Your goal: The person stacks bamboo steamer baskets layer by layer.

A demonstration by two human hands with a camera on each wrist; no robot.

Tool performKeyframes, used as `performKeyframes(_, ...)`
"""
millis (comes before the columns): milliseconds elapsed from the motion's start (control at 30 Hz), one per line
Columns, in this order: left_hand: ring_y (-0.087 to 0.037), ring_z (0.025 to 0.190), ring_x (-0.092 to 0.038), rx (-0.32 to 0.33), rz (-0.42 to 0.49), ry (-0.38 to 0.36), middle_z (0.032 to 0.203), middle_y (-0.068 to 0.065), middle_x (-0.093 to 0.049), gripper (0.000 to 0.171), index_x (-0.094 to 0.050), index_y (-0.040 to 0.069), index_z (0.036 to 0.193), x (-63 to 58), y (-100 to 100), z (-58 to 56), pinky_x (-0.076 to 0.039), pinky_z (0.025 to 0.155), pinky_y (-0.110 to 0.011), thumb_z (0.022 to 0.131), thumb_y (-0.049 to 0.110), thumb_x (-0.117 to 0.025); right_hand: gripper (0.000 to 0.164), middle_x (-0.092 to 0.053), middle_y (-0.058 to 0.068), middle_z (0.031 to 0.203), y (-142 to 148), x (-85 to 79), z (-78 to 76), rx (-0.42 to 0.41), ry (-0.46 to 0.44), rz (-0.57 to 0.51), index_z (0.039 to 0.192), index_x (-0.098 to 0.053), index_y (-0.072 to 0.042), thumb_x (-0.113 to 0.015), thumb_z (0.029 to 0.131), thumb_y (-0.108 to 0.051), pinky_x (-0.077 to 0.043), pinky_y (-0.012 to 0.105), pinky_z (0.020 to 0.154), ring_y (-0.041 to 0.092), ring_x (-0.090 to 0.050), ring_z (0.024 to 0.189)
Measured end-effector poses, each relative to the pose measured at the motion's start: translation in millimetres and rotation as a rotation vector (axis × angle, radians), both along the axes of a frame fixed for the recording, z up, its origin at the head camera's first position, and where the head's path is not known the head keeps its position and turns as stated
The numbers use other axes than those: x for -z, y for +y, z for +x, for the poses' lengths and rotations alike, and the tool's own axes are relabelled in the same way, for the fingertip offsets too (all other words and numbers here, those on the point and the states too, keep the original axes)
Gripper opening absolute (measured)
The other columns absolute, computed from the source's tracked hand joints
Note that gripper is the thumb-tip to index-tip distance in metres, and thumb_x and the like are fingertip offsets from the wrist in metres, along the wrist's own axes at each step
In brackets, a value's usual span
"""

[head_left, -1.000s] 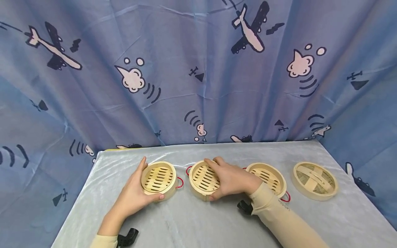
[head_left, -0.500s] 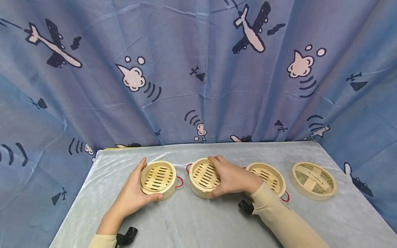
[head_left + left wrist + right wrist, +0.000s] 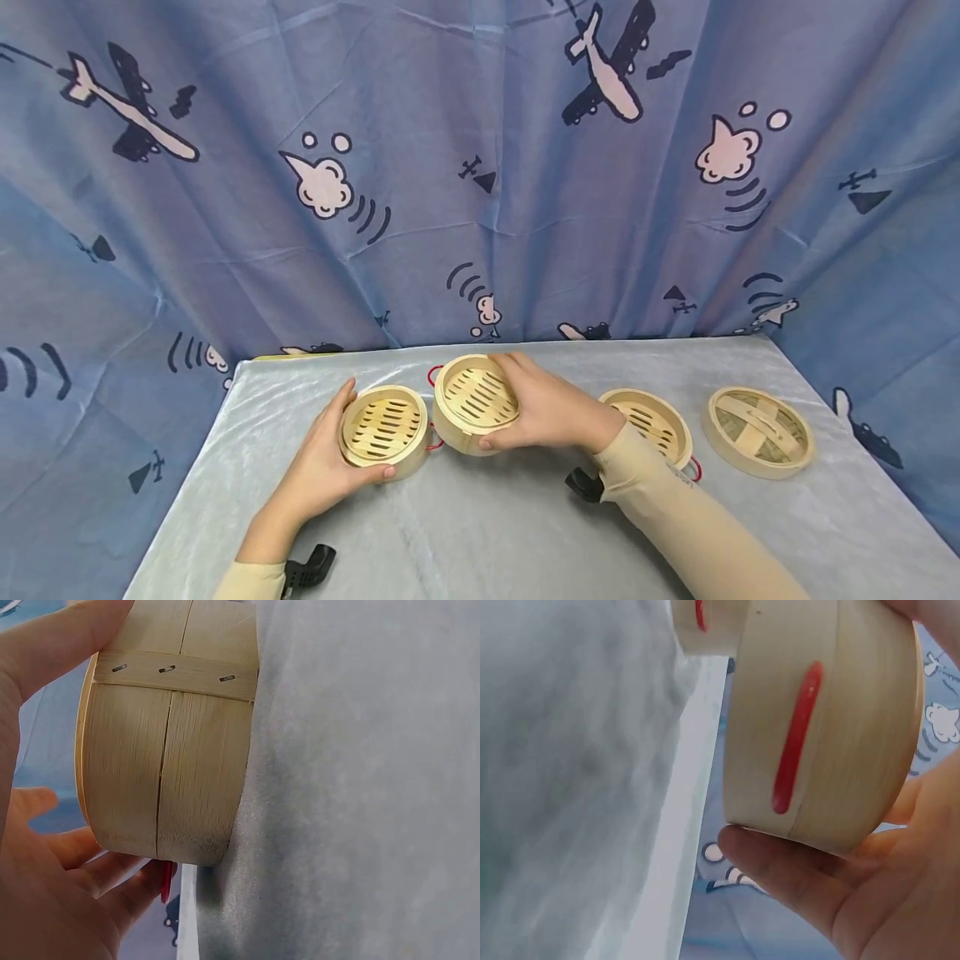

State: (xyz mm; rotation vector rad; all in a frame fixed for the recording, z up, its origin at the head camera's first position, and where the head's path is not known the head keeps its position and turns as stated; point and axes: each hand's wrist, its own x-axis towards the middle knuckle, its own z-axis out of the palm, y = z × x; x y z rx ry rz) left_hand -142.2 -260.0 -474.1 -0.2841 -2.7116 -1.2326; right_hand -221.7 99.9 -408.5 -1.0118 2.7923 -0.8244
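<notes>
My left hand [image 3: 322, 467] grips a small round bamboo steamer basket [image 3: 385, 429] from its left side, thumb along the near wall. The left wrist view shows that basket's stapled wall [image 3: 165, 765] standing on the cloth. To the right, my right hand [image 3: 551, 408] holds a second steamer basket [image 3: 476, 400] by its right side, raised off the table and slightly tilted. Its red handle [image 3: 797, 739] shows in the right wrist view, with the left basket [image 3: 720, 626] beyond. In the head view the raised basket sits close beside the left one, overlapping its red handle.
A third slatted steamer basket [image 3: 651, 425] with red handles stands right of my right forearm, partly covered by it. Farther right lies a woven bamboo lid [image 3: 759, 432]. The grey cloth-covered table [image 3: 465, 533] ends at a blue patterned curtain [image 3: 405, 167].
My right hand has lifted the second basket off the table and brought it leftward, nearer the first one. My left hand and its basket have stayed in place.
</notes>
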Motion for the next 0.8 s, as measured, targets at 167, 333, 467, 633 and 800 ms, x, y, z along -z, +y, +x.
performKeyframes(167, -0.043, 0.154, -0.039, 0.007, 0.006, 0.006, 0.166, -0.022, -0.045, 0.143, -0.019, 0.018, 0.176, 0.5, 0.1, -0.7, -0.031, 0.124, -0.073, 0.067, 0.053, -0.105, 0.134, -0.046, 0.015, 0.161, -15.3, -5.8, -2.2, -0.03, 0.032, 0.011, 0.17, -0.033, -0.005, -0.089, 0.07, -0.074, -0.053, 0.048, 0.115, 0.03, -0.058, 0.138)
performKeyframes(333, -0.042, 0.154, -0.04, 0.014, 0.014, 0.002, 0.166, -0.023, -0.044, 0.142, -0.019, 0.019, 0.176, 0.6, -0.6, 0.5, -0.033, 0.123, -0.07, 0.068, 0.052, -0.105, 0.134, -0.046, 0.016, 0.16, -34.5, -9.8, -3.8, -0.066, 0.044, 0.022, 0.17, -0.032, -0.003, -0.089, 0.071, -0.073, -0.051, 0.045, 0.116, 0.03, -0.057, 0.138)
performKeyframes(467, -0.042, 0.153, -0.04, 0.012, 0.016, -0.007, 0.166, -0.023, -0.042, 0.142, -0.019, 0.02, 0.177, 0.1, -1.3, 0.6, -0.034, 0.123, -0.071, 0.068, 0.052, -0.105, 0.133, -0.049, 0.015, 0.157, -46.4, -11.3, -5.1, -0.076, 0.061, 0.024, 0.17, -0.033, -0.005, -0.09, 0.07, -0.072, -0.053, 0.043, 0.113, 0.027, -0.059, 0.135)
performKeyframes(633, -0.044, 0.154, -0.039, 0.016, 0.014, -0.015, 0.167, -0.024, -0.041, 0.143, -0.016, 0.021, 0.177, -2.0, -3.4, 1.9, -0.033, 0.122, -0.073, 0.069, 0.052, -0.105, 0.132, -0.051, 0.015, 0.154, -59.1, -10.0, -6.6, -0.078, 0.061, 0.053, 0.169, -0.034, -0.005, -0.089, 0.07, -0.074, -0.056, 0.043, 0.109, 0.028, -0.062, 0.129)
performKeyframes(800, -0.044, 0.153, -0.041, 0.022, 0.015, -0.014, 0.166, -0.024, -0.043, 0.143, -0.017, 0.019, 0.177, -2.3, -5.3, 1.2, -0.034, 0.122, -0.073, 0.069, 0.052, -0.105, 0.132, -0.052, 0.016, 0.153, -68.3, -9.3, -6.6, -0.086, 0.062, 0.077, 0.169, -0.034, -0.007, -0.087, 0.071, -0.077, -0.057, 0.045, 0.108, 0.029, -0.062, 0.128)
